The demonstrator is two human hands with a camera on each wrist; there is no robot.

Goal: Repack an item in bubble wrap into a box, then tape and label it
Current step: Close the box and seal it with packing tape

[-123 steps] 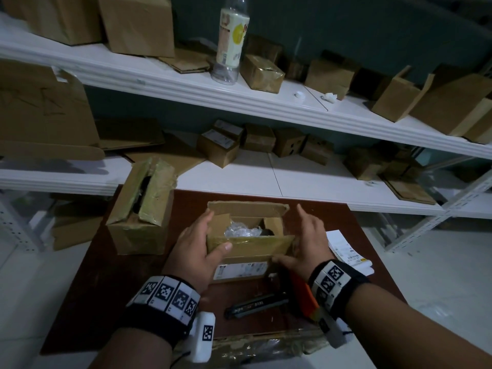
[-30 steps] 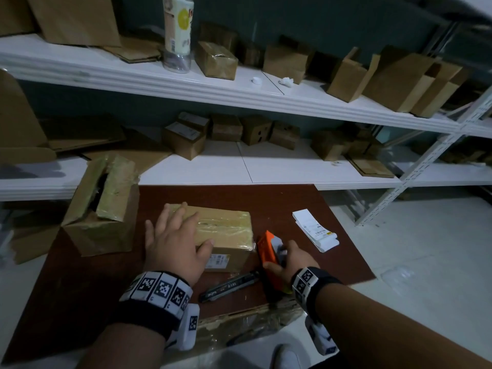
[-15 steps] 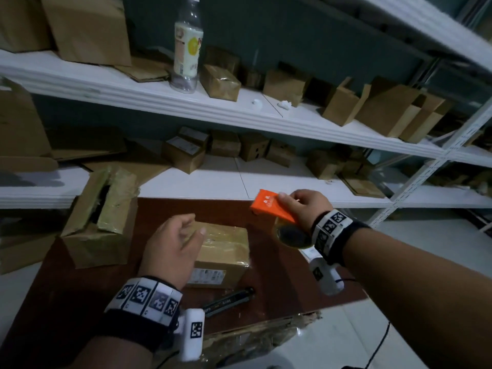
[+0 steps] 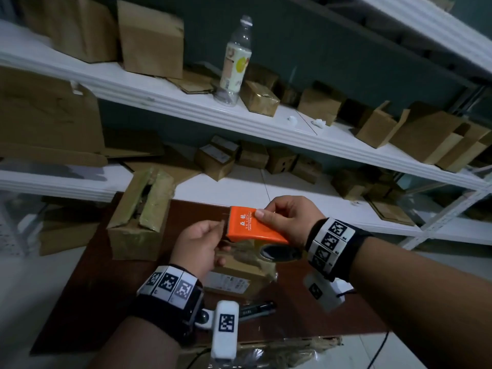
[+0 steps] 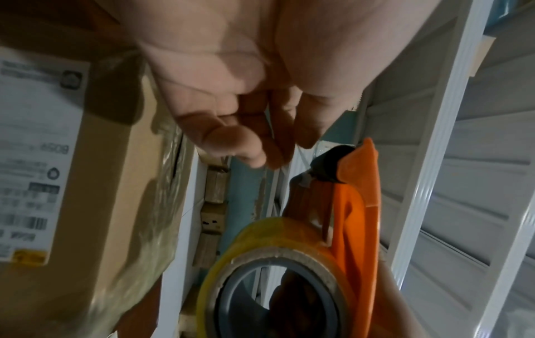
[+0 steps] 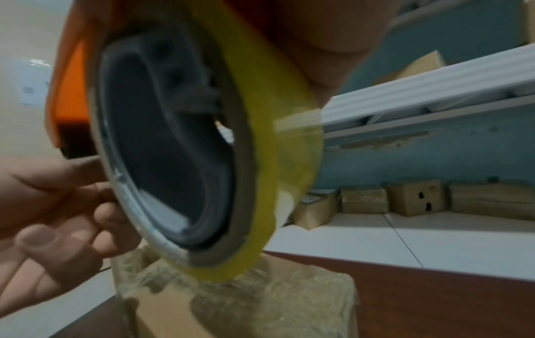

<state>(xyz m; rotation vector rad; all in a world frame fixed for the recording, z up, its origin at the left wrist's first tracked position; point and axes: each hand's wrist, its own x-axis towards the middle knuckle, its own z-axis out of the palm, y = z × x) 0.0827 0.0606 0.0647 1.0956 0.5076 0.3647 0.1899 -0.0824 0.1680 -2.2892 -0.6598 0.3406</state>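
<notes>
Right hand (image 4: 286, 222) grips orange plastic tape dispenser (image 4: 253, 225) with yellowish clear tape roll (image 5: 278, 269), thumb on its top, held above the tabletop (image 4: 87, 288). Left hand (image 4: 198, 245) just left of dispenser's toothed edge, fingers curled with thumb and forefinger pinched together; cannot tell if tape end is between them. Closed brown cardboard box with white printed label (image 4: 239, 278), covered in shiny tape, sits directly below both hands. Open taped cardboard box (image 4: 138, 217) further left of left hand. Black pen-like tool (image 4: 257, 310) by left wrist
</notes>
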